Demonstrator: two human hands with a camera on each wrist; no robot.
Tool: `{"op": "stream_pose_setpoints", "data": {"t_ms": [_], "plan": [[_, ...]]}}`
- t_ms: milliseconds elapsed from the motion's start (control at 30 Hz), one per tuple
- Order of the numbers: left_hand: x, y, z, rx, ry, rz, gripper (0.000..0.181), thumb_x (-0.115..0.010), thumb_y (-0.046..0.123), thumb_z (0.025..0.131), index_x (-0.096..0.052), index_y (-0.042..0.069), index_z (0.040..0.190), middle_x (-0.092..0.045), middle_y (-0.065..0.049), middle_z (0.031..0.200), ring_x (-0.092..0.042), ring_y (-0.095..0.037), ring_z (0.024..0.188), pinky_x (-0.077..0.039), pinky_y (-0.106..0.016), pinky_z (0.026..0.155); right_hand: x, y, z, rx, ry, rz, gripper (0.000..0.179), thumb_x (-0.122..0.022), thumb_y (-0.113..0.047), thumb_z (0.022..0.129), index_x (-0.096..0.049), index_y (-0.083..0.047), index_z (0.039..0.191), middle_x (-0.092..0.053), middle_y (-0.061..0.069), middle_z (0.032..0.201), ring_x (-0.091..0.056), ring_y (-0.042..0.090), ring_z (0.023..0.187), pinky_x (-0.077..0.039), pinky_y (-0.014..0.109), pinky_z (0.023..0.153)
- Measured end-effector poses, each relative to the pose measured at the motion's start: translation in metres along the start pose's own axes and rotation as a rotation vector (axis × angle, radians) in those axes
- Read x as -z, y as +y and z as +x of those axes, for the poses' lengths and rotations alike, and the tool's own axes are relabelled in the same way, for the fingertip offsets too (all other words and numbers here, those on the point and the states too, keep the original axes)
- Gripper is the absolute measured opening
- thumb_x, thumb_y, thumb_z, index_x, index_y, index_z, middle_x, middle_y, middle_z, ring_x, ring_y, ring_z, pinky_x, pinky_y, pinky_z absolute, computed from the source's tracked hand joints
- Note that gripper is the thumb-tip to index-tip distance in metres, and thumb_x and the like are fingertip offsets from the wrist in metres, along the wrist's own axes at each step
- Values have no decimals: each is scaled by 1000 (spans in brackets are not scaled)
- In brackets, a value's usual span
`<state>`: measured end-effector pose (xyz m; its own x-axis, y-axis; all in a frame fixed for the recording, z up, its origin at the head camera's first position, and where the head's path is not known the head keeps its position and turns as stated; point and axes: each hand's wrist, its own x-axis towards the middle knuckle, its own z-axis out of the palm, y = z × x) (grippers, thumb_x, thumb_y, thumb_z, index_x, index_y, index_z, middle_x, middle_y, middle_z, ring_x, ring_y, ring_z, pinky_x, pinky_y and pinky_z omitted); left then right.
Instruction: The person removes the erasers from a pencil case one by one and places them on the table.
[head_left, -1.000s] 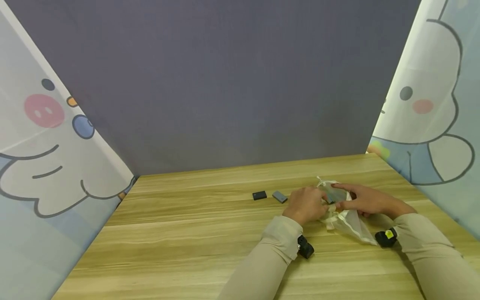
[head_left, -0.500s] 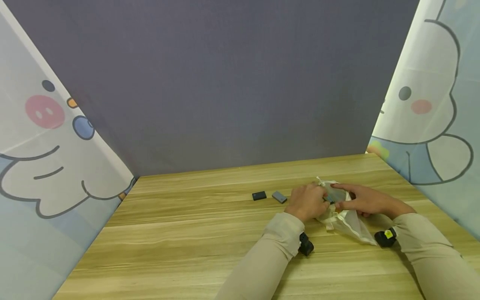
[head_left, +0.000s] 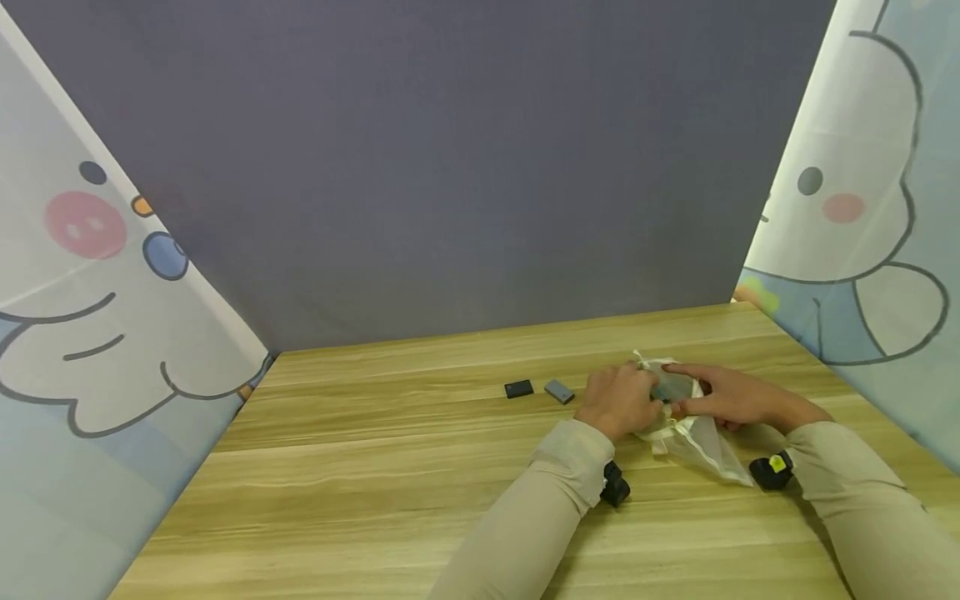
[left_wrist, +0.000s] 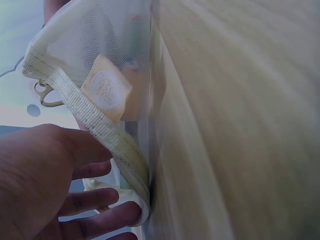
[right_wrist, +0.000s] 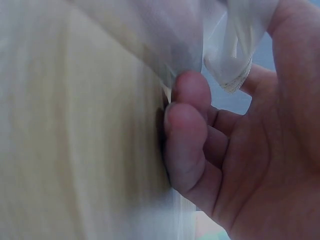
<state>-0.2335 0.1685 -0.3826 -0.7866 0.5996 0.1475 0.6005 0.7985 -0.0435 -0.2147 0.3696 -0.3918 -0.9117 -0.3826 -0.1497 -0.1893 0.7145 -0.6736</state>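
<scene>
A whitish mesh bag (head_left: 705, 446) with a woven, zip-like edge lies at the right of the table, its mouth spread between both hands. My left hand (head_left: 618, 402) holds the left side of the mouth; in the left wrist view the thumb and fingers (left_wrist: 100, 220) meet the bag's edge. My right hand (head_left: 738, 398) grips the other side, thumb and forefinger parted over the mouth and the other fingers (right_wrist: 187, 135) curled low against the mesh. A flat grey piece (head_left: 672, 386) shows in the mouth. Through the mesh appears a peach-coloured square (left_wrist: 107, 87) with a round white print.
A small black flat rectangular item (head_left: 518, 389) and a small grey one (head_left: 559, 392) lie left of my left hand on the wooden table (head_left: 337, 475). A dark grey panel (head_left: 450, 183) stands behind, with cartoon-printed cloths at both sides.
The left hand has shifted slightly right at the bag's mouth. More of the flat grey piece now shows in the opening. The right hand has hardly moved.
</scene>
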Motion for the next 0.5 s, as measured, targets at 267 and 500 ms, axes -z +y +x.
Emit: {"op": "stream_pose_setpoints", "data": {"t_ms": [267, 500], "plan": [[-1, -1, 2, 5, 5, 10, 35, -52, 51, 90, -55, 42, 124, -58, 14, 113, -58, -6, 81, -43, -26, 53, 0, -4, 3, -15, 9, -6, 72, -60, -41, 88, -25, -18, 147, -47, -3, 62, -35, 8, 39, -41, 33, 39], [-3, 1, 4, -14, 18, 16, 34, -51, 52, 90, -57, 42, 122, -60, 15, 110, -57, -5, 78, -43, -26, 52, -1, -3, 1, -16, 20, 0, 72, -61, -39, 88, -26, -19, 147, -51, 0, 67, -36, 8, 39, -42, 33, 39]]}}
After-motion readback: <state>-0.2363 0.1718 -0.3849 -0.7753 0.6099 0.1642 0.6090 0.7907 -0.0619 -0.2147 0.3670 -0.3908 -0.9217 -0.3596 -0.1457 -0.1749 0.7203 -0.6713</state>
